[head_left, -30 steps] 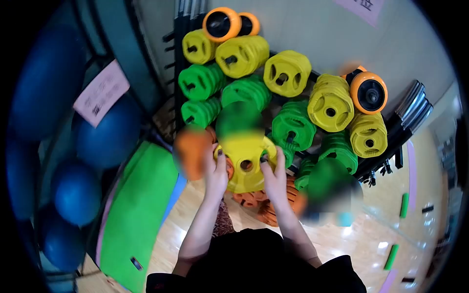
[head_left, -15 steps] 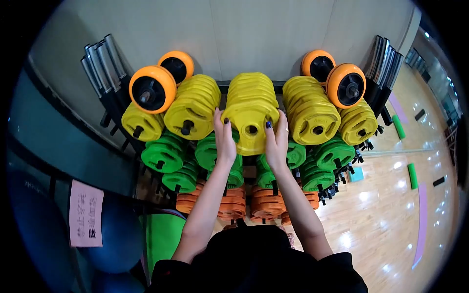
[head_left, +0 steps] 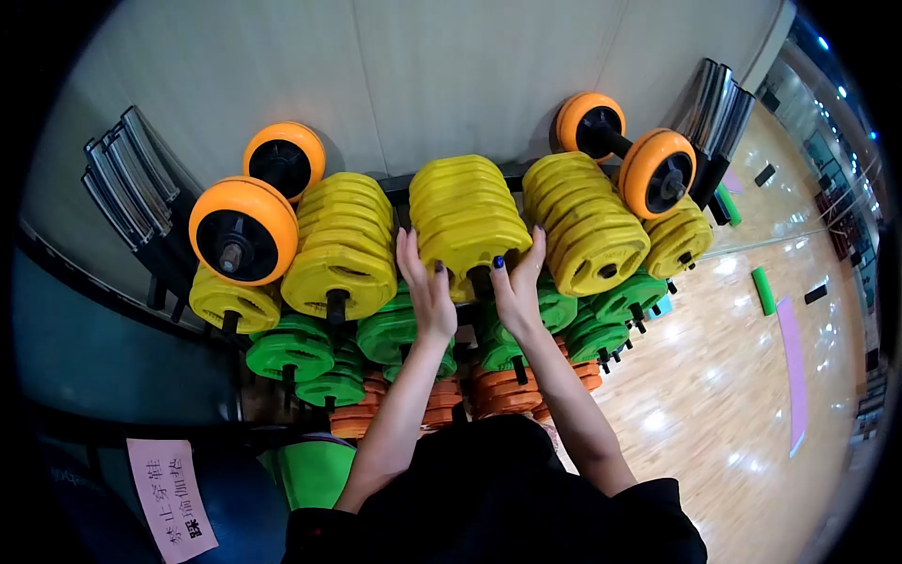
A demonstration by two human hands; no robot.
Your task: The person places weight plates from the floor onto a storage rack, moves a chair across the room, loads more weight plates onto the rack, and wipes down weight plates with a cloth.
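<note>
A stack of yellow weight plates (head_left: pixel 465 202) sits on the middle peg of a rack, and the black peg end (head_left: pixel 480 282) sticks out of the front plate. My left hand (head_left: pixel 431 296) is at the lower left edge of that plate, fingers stretched up along its side and thumb near its face. On the opposite side, my right hand (head_left: pixel 519 293) has its thumb beside the peg end and its fingers along the plate's right edge. Both hands are open, fingers apart, right at the rim.
More yellow plates (head_left: pixel 338 249) flank the middle stack, with green plates (head_left: pixel 291 348) and orange plates (head_left: pixel 507 387) below. Orange-wheeled rollers (head_left: pixel 242 230) lie on top at both sides. Metal bars (head_left: pixel 132 179) stand at left. A pink sign (head_left: pixel 172 498) hangs lower left; a pink strip (head_left: pixel 794 376) lies on the floor.
The front yellow plate has gone back onto the peg against the stack, and the peg end now shows through it. My hands have loosened from its face. The view has tilted and shifted.
</note>
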